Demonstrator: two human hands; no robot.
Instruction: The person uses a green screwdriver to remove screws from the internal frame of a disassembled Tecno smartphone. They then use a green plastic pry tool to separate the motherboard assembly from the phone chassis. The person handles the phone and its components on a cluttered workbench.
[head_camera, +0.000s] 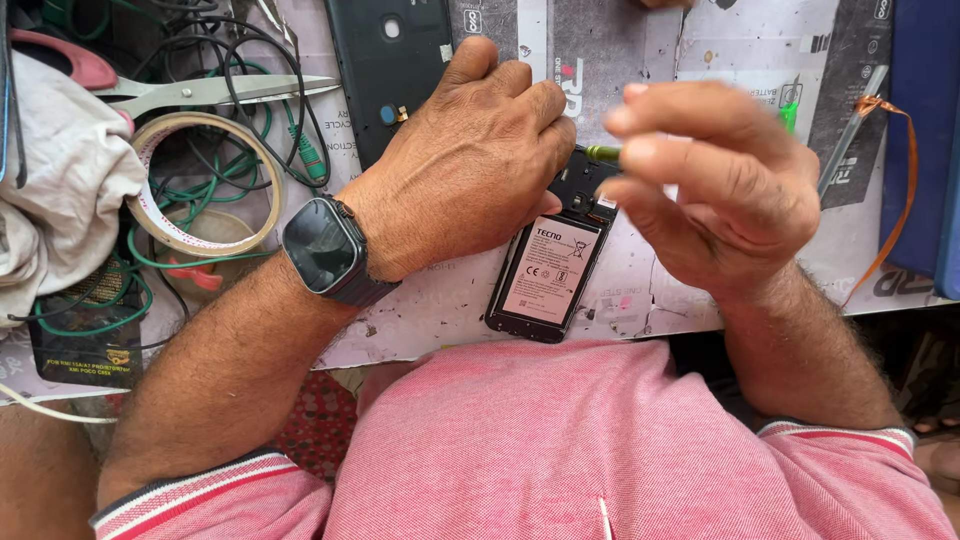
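Opened phone (548, 272), back cover off, battery showing, lies at the bench edge (640, 300). My left hand (470, 165) presses flat on its upper end, fingers together. Right hand (715, 175) pinches a green-handled screwdriver (603, 153); best kept upright, light pressure.

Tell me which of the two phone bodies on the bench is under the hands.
The opened phone with its battery showing; the dark back cover lies apart, farther up.

Left hand (470, 160) rests palm-down, fingers curled; right hand (715, 180) hovers, seemingly pinching, blurred.
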